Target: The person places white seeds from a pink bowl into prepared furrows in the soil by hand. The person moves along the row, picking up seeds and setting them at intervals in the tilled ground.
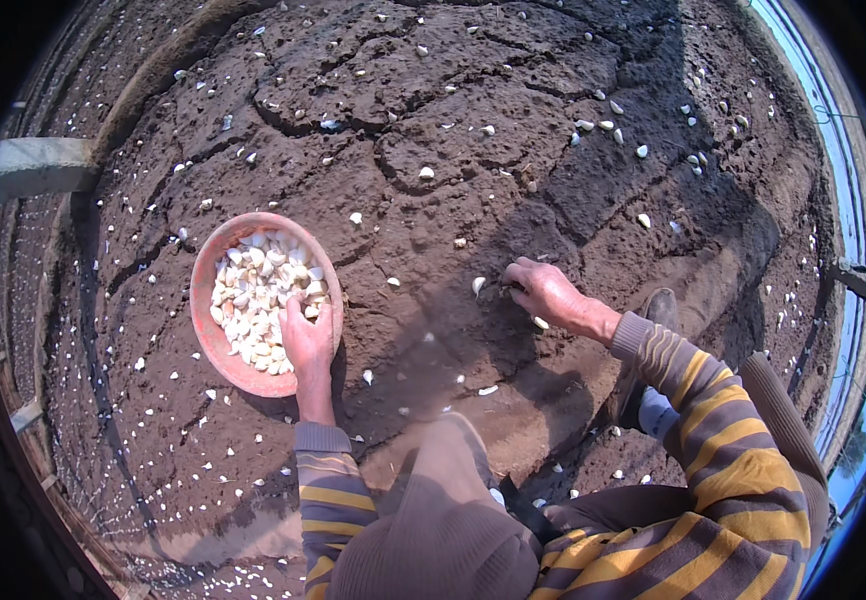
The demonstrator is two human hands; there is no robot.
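An orange bowl point(203, 300) full of white garlic cloves point(253, 290) rests on dark cracked soil at the left. My left hand point(308, 340) grips the bowl's near rim, fingers over the edge among the cloves. My right hand point(543, 290) is pressed to the soil to the right, fingers closed and pushed into the earth. A single clove point(477, 285) lies just left of those fingers, and another clove point(540, 323) shows under the wrist. Both sleeves are striped brown and yellow.
Many loose cloves point(613, 125) are scattered over the soil bed point(433, 190). My knee point(443, 450) and a dark shoe point(658, 310) sit on the ground near me. A grey concrete post point(38, 165) stands at the left edge. A fence rail point(858, 275) runs at the right.
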